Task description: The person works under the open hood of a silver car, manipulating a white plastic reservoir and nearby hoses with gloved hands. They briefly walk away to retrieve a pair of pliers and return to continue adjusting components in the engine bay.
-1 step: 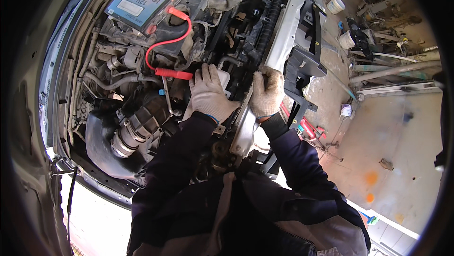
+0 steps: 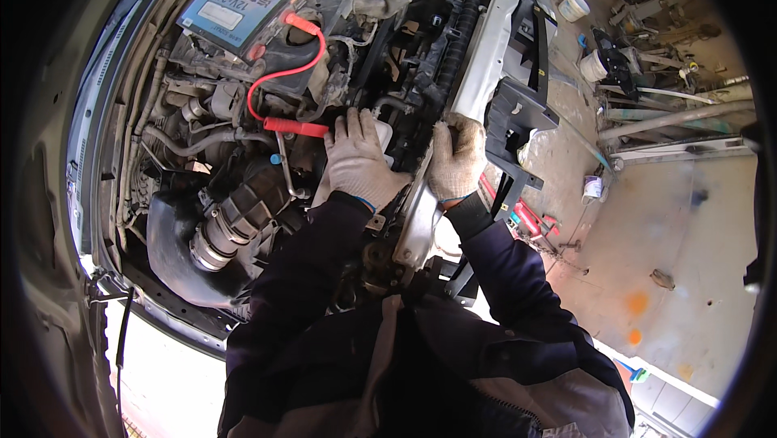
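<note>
Silver metal crossbeam, long and flat-faced, running along the right side of the open engine bay, directly at the right hand. Right hand, in a pale knit work glove, set on the beam with fingers curled in; with the knuckles in the way, cannot tell whether gripping the edge or only resting there. Left hand, in a matching glove, released and laid palm down, fingers stretched forward, over a whitish smooth plastic part.

Just beside the left fingertips, a bright red clamp handle. From there, a thin red cable curving up to a second red clamp, next to a rectangular case with a blue printed top.

Left of the forearms, a black ribbed rubber hose joined by a silver metal band to a smooth black plastic duct. Beyond the beam, a black plastic bracket; farther out on the floor, a red metal tool and a white round bucket.
</note>
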Motion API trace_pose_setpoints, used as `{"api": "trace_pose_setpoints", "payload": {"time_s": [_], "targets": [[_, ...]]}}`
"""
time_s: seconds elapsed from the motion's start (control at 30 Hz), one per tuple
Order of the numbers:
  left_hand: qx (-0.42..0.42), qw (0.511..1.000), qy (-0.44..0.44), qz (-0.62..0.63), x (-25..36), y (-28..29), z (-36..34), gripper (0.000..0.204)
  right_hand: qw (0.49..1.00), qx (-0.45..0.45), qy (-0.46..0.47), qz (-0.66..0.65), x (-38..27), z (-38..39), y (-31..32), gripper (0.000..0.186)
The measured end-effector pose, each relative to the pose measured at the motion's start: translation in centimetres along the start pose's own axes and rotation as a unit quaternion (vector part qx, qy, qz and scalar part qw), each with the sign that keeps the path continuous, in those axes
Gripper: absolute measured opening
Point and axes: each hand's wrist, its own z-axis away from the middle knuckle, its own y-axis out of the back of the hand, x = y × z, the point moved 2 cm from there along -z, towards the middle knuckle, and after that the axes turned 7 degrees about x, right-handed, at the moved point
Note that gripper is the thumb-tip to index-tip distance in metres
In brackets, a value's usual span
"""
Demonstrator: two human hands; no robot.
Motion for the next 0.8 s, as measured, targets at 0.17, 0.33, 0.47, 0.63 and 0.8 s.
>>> {"api": "trace_pose_setpoints", "payload": {"time_s": [0.17, 0.33, 0.47, 0.63, 0.8], "targets": [[-0.001, 0.999, -0.012, -0.041, 1.6, 0.3, -1.2, 0.136, 0.995, 0.008, -0.059, -0.082, 0.9, 0.3, -0.6, 0.017], [0.027, 0.999, -0.014, -0.041, 2.2, -0.6, -2.2, 0.136, 0.999, 0.011, -0.038, -0.037, 0.4, 0.1, 0.1, 0.017], [0.072, 0.996, -0.016, -0.04, 2.2, -1.4, -2.2, 0.134, 0.999, 0.019, -0.02, -0.03, 0.1, -0.1, 0.3, 0.016], [0.056, 0.998, 0.02, -0.029, 2.4, -2.3, -3.6, 0.132, 0.996, 0.03, -0.043, -0.066, 0.5, 0.1, -0.1, 0.015], [0.069, 0.994, 0.057, -0.058, 2.8, -3.1, -5.1, 0.138, 0.996, 0.006, -0.057, -0.071, 0.6, 0.2, 0.1, 0.019]]}}
